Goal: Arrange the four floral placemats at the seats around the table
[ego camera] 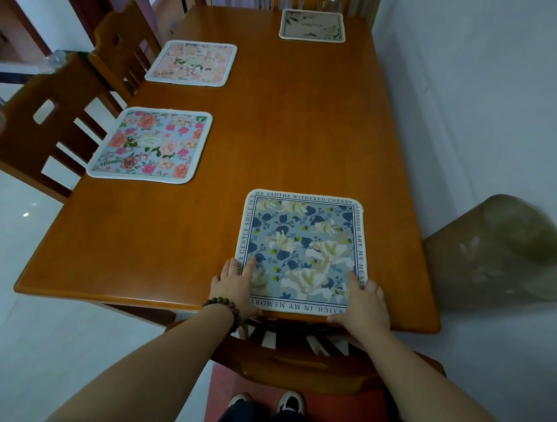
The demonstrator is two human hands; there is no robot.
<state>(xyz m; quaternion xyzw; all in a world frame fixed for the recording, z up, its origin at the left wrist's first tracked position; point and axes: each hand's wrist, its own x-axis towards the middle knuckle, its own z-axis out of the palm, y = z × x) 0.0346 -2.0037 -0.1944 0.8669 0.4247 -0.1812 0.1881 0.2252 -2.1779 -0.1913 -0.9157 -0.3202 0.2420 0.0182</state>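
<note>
A blue-and-cream floral placemat (302, 245) with lettering round its border lies flat at the near edge of the wooden table (295, 130). My left hand (237, 286) holds its near left corner, thumb on top. My right hand (364, 305) grips the near right corner the same way. A bright pink-and-blue floral placemat (150, 144) lies at the left side of the table. Further along that side is a pale peach floral placemat (192, 62). A beige placemat with dark leaves (312, 25) lies at the far end.
Two wooden chairs (31, 130) stand along the left side, one chair (287, 358) is pushed in right below my hands, and another at the far end. A wall runs along the table's right side. A brownish translucent cover (499, 253) sits on the floor at right.
</note>
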